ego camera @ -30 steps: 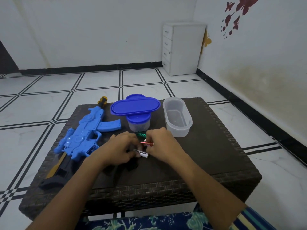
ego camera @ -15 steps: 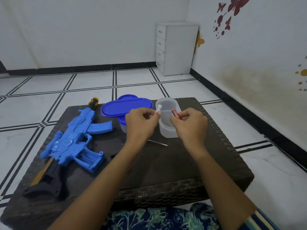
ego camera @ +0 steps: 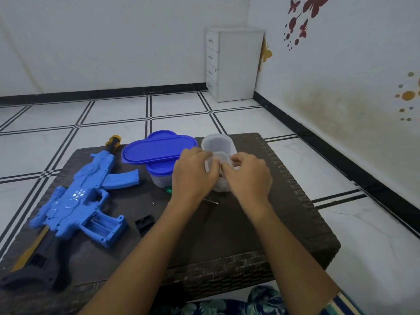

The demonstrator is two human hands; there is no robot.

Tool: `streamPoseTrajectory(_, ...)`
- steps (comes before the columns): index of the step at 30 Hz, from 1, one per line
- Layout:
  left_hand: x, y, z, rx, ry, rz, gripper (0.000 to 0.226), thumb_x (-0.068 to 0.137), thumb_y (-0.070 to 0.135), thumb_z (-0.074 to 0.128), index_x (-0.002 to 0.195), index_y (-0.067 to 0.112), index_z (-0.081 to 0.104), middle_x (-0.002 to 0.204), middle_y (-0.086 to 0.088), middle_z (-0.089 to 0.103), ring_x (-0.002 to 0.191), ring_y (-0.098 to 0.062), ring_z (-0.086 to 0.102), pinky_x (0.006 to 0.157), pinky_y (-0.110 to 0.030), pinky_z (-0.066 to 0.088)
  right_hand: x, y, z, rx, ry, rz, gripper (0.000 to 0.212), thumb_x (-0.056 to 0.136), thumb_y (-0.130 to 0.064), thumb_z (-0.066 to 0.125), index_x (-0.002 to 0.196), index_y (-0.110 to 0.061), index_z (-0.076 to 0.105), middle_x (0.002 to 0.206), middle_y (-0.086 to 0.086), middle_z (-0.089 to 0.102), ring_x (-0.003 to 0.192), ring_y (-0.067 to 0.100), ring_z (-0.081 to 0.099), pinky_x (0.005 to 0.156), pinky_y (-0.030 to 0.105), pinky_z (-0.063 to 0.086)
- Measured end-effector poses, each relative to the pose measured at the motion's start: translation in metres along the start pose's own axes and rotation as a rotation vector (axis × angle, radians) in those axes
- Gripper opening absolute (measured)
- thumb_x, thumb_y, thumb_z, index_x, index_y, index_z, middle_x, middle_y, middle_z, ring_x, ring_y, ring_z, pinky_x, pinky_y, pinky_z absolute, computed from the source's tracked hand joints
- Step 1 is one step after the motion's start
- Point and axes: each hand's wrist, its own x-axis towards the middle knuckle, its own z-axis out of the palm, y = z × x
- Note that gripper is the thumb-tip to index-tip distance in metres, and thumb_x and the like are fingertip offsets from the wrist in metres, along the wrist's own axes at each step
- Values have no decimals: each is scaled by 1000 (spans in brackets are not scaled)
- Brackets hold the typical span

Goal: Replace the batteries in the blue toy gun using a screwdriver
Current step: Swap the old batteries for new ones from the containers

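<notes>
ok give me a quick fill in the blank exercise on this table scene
1. The toy gun lies on the ____ side of the table.
2. Its battery compartment is ____, with the black cover lying beside it.
3. The left hand and right hand meet at the clear container, which has no ____ on.
Missing words: left; open; lid.

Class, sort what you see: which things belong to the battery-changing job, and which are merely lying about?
Job: blue plastic toy gun; small black battery cover; green-handled screwdriver; clear oval plastic tub.
Lying about: white drawer cabinet; red butterfly wall stickers.
</notes>
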Motion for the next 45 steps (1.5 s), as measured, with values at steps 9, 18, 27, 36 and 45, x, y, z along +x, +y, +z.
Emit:
streamPoseTrajectory(9,7,-49,-43,535,-323,-112,75,82,51,57,145,20,31,155,-2,29,143,-23,25,112,-62,8,-10,-5,-7,-114,-69,-124,24,92,-40,59,98,-21,73,97,-3,72,88,13,55,82,32,45)
streamPoseTrajectory(18,-17,-44,-55,435,22,272,22,77,14,74,98,9,72,95,-9,74,85,-28,70,75,-39,53,-20,-25,-6,-43,-56,-217,15,91,-32,61,94,-22,72,92,-5,70,81,8,43,73,29,35)
streamPoseTrajectory(27,21,20,-64,-440,333,-128,15,89,27,65,87,13,70,70,14,62,65,2,59,54,-9,43,-19,-26,-9,486,-94,-66,39,93,-34,62,127,-14,59,106,-3,65,92,6,62,71,6,48)
streamPoseTrajectory(36,10,-6,-10,-321,-66,-348,37,92,37,58,70,8,61,68,-18,62,58,-15,51,57,-31,44,6,7,-16,583,36,235,9,87,-16,71,84,-8,75,71,0,73,48,3,64,50,10,47)
streamPoseTrajectory(45,-3,-1,-2,-218,-20,-256,24,91,23,60,95,0,68,73,-14,63,70,-22,58,64,-20,42,7,5,-4,191,127,66,14,83,-18,65,74,-10,72,69,3,68,64,13,63,62,25,53)
